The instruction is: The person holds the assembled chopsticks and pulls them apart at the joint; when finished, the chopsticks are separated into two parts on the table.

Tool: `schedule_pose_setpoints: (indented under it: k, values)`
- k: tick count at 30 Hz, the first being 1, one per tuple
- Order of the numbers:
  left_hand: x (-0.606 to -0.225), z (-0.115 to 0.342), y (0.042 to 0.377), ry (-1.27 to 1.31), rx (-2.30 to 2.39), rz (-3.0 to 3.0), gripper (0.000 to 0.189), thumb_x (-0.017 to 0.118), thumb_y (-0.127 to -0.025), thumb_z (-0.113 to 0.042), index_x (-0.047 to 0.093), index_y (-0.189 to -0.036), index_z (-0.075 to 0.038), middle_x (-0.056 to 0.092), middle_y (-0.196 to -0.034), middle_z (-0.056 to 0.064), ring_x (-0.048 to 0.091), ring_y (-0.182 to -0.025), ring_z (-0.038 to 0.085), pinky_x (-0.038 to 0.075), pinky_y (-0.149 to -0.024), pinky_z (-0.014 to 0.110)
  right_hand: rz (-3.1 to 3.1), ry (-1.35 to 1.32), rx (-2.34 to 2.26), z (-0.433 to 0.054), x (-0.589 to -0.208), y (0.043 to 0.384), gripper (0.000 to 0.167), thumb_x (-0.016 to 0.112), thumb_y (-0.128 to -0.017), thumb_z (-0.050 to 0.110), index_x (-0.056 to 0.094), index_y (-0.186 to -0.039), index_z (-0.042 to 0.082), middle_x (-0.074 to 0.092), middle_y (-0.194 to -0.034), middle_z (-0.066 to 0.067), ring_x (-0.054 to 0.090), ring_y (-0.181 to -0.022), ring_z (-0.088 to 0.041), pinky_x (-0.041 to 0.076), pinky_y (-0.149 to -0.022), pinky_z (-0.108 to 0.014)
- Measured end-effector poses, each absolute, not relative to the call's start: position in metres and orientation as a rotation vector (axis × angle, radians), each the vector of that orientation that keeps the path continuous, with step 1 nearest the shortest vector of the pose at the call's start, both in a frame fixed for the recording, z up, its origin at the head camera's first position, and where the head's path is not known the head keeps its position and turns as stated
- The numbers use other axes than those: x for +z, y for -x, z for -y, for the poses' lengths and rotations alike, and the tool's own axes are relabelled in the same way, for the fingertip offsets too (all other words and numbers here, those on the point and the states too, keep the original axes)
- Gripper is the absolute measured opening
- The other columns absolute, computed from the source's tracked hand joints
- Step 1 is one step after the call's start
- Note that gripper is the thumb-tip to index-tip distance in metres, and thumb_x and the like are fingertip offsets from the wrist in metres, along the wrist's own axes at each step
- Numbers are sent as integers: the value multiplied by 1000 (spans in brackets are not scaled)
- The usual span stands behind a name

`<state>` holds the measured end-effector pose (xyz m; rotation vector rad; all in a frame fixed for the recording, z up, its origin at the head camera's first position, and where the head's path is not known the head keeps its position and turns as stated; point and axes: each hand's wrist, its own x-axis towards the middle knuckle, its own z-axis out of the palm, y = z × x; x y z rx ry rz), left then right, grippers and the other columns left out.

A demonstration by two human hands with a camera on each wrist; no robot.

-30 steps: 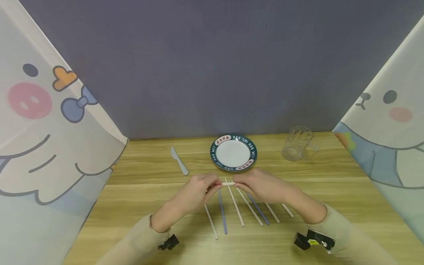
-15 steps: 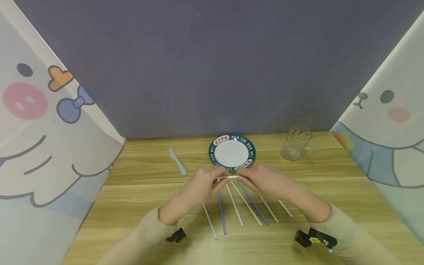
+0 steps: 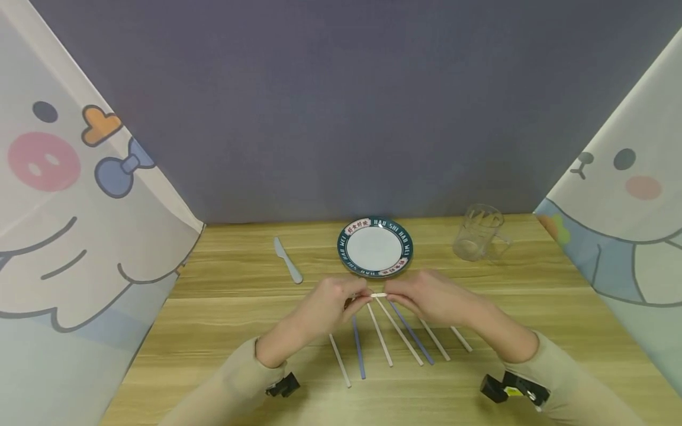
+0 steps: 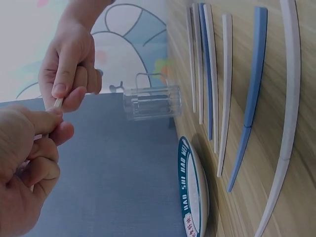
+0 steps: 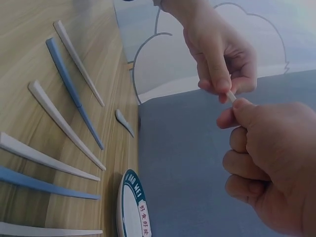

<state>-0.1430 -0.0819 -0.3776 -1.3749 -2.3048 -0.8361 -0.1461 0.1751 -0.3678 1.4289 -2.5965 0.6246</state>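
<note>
In the head view my left hand (image 3: 338,303) and right hand (image 3: 428,297) meet fingertip to fingertip just in front of the plate. A short stretch of a thin white strip (image 3: 378,294) shows between them, pinched by thumb and forefinger at each end. The wrist views show this strip (image 5: 231,96) held up above the table, with most of its length hidden in the fingers; I cannot tell what it is. Below the hands, several white chopsticks (image 3: 339,361) and blue chopsticks (image 3: 359,349) lie spread in a fan on the wooden table.
Just beyond the hands sits a round plate (image 3: 375,248) with a green lettered rim. A pale table knife (image 3: 288,260) lies to its left. At the back right stands a clear mug (image 3: 478,232) with a handle. A grey wall (image 3: 341,118) closes off the back.
Both hands rose toward the plate, overlapping its front rim, then came back down, slightly right of where they were. The strip stays pinched between them. The tableware has not moved.
</note>
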Motion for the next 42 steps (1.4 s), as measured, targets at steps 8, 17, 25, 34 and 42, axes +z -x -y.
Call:
schedule_pose_setpoints:
  k: [8, 17, 25, 34, 42]
  values:
    - [-377, 78, 143, 1366, -885, 2304, 5, 77, -95, -2, 72, -93, -4, 73, -81, 2, 60, -65, 6, 47, -61, 6, 2616, -1406, 638, -179, -366, 144, 26, 65, -105, 12, 50, -85, 19, 30, -65, 18, 31, -58, 7, 34, -52, -13]
    - [-374, 82, 141, 1376, -875, 2281, 7, 78, -94, -1, 72, -91, -3, 73, -80, 2, 62, -67, 7, 50, -63, 8, 2592, -1467, 697, -178, -364, 147, 26, 63, -106, 11, 51, -85, 20, 32, -64, 16, 29, -58, 9, 36, -52, -12]
    - [-376, 78, 140, 1350, -899, 2295, 6, 75, -97, -2, 71, -93, -4, 73, -82, 2, 61, -67, 6, 50, -63, 8, 2617, -1432, 687, -181, -366, 146, 25, 63, -106, 13, 51, -85, 18, 29, -66, 18, 26, -58, 9, 31, -51, -12]
    - [-377, 77, 140, 1341, -892, 2298, 6, 75, -96, -1, 71, -92, -3, 72, -81, 2, 58, -66, 4, 49, -62, 7, 2596, -1414, 666, -181, -365, 144, 26, 65, -105, 11, 50, -85, 19, 28, -66, 18, 24, -58, 9, 28, -51, -11]
    - [-375, 78, 138, 1348, -899, 2315, 6, 76, -94, 0, 71, -92, -3, 73, -80, 4, 60, -66, 6, 49, -62, 6, 2584, -1481, 720, -182, -365, 148, 28, 64, -104, 7, 48, -85, 19, 27, -66, 17, 24, -59, 9, 30, -52, -11]
